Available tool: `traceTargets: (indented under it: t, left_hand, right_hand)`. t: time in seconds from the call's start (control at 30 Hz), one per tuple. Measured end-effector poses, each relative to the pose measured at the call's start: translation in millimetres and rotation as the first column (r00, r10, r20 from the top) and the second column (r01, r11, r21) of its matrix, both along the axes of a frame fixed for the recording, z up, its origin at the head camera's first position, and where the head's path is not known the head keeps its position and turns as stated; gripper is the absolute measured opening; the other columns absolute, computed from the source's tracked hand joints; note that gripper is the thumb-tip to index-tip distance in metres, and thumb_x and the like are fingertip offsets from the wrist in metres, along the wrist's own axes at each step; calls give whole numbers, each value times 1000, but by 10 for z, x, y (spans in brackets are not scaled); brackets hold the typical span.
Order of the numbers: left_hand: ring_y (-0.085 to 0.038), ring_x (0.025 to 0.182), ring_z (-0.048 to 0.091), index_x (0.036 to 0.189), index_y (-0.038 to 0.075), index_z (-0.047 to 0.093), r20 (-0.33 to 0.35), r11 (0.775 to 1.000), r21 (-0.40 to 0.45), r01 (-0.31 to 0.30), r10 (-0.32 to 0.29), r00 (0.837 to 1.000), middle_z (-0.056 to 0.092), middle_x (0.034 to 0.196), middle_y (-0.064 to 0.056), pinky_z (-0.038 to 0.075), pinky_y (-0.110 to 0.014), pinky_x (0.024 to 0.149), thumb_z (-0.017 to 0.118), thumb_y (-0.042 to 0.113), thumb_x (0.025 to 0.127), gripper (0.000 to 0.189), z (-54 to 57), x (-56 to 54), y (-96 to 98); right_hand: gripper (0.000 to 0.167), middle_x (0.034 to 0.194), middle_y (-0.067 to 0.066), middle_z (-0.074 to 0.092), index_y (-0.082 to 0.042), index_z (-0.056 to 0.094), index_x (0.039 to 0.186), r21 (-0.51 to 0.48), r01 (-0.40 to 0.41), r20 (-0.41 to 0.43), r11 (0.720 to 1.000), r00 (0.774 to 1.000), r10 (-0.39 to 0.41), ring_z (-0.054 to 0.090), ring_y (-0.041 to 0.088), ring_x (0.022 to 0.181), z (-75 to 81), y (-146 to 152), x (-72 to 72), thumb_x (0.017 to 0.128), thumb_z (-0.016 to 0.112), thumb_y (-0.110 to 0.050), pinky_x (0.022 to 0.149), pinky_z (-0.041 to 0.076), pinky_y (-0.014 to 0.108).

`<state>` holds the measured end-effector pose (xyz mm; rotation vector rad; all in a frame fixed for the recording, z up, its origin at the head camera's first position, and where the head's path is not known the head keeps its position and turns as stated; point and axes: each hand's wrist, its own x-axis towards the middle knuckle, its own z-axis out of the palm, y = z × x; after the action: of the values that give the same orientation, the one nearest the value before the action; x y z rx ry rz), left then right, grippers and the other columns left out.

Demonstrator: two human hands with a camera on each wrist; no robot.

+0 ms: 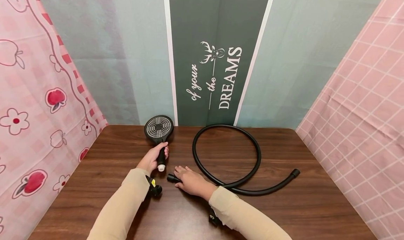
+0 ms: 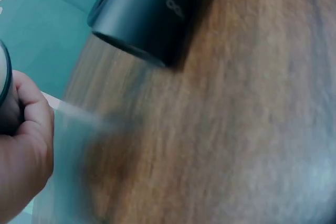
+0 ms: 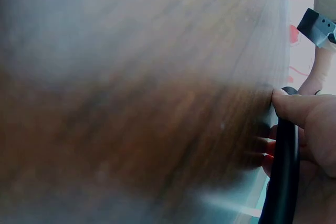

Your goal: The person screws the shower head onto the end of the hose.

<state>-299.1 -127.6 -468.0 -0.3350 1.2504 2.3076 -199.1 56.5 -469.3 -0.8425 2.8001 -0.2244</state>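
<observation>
A black shower head [image 1: 159, 127] with a round, dotted spray face points away from me at the table's left side. My left hand [image 1: 153, 157] grips its handle, and the white threaded end [image 1: 161, 168] sticks out below. A black shower hose [image 1: 259, 155] lies in a loop to the right. My right hand [image 1: 193, 182] holds the hose near its left end, with thumb and fingers on opposite sides. That end's connector [image 2: 149, 22] shows a small light mark in the left wrist view. In the right wrist view, the hose [image 3: 283, 171] runs along my palm.
The brown wooden table [image 1: 110, 152] meets a grey-green hanging [image 1: 221, 22] at its back edge. Pink patterned cloths hang on both sides. The hose's other connector [image 1: 295, 172] rests toward the right. Each wrist carries a small black camera [image 1: 154, 190].
</observation>
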Motion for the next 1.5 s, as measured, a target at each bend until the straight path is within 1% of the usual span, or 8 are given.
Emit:
traceTargets:
  t: [0.2, 0.37, 0.57, 0.8, 1.03, 1.2, 1.37, 1.5]
  left_hand:
    - [-3, 57, 56, 84, 8, 52, -19, 992, 126, -24, 27, 999, 56, 65, 3, 51, -14, 55, 50, 12, 103, 19, 50, 4, 21]
    - [-4, 56, 49, 84, 9, 50, -24, 973, 227, -34, 41, 999, 51, 65, 3, 44, -14, 51, 48, 12, 104, 20, 116, 17, 19]
    - [-7, 58, 44, 86, 14, 50, -99, 978, 205, -50, 71, 993, 46, 62, 5, 41, -17, 51, 48, 23, 105, 21, 232, 47, 48]
    - [-7, 57, 46, 84, 12, 46, -185, 985, 153, -81, 109, 977, 48, 61, 4, 44, -18, 53, 50, 15, 104, 20, 337, 96, 110]
    - [-6, 63, 51, 94, 13, 57, -293, 993, 46, -110, 119, 949, 56, 74, 4, 48, -19, 59, 57, 9, 100, 7, 389, 168, 167]
    - [-6, 58, 50, 90, 16, 63, -375, 990, -41, -135, 110, 920, 56, 69, 5, 46, -19, 56, 61, 9, 97, 10, 455, 227, 216]
    - [-6, 53, 48, 79, 14, 64, -388, 988, -2, -157, 144, 910, 55, 63, 4, 45, -19, 52, 59, 15, 99, 21, 511, 272, 265]
    - [-5, 52, 49, 73, 14, 64, -397, 985, -19, -172, 151, 905, 55, 61, 4, 45, -18, 51, 60, 22, 100, 28, 567, 301, 269]
  right_hand:
    - [51, 155, 5, 44, -9, 50, 144, 0, 3, -1, 1000, 1000, -3, 38, 15, 147, -19, 2, -1, 99, 60, -33, 122, 29, 30]
    - [51, 155, 5, 44, -9, 50, 144, -9, 0, 0, 1000, 1000, 0, 37, 15, 147, -30, -1, 4, 100, 59, -32, 122, 29, 30]
    - [51, 155, 5, 44, -9, 50, 144, -13, 11, 2, 1000, 1000, -11, 38, 15, 147, -9, 9, 15, 100, 59, -32, 122, 30, 30]
    - [50, 155, 5, 44, -9, 51, 144, -16, 11, 4, 1000, 1000, -11, 38, 15, 147, -5, 14, 22, 100, 59, -32, 122, 30, 30]
    - [50, 155, 6, 44, -9, 51, 144, -25, 6, 7, 1000, 1000, -6, 37, 16, 147, -8, 22, 26, 100, 59, -31, 122, 29, 30]
    - [50, 155, 6, 45, -9, 51, 144, -29, 2, 1, 1000, 1000, -2, 38, 17, 147, -23, 27, 22, 100, 59, -30, 122, 30, 31]
    - [49, 154, 7, 45, -8, 52, 143, -26, -2, -16, 1000, 1000, 2, 39, 17, 146, -34, 29, 17, 100, 59, -30, 122, 30, 32]
    - [49, 154, 8, 46, -8, 52, 143, -32, -7, -23, 999, 1000, 7, 39, 18, 146, -31, 32, 25, 100, 59, -30, 122, 31, 32]
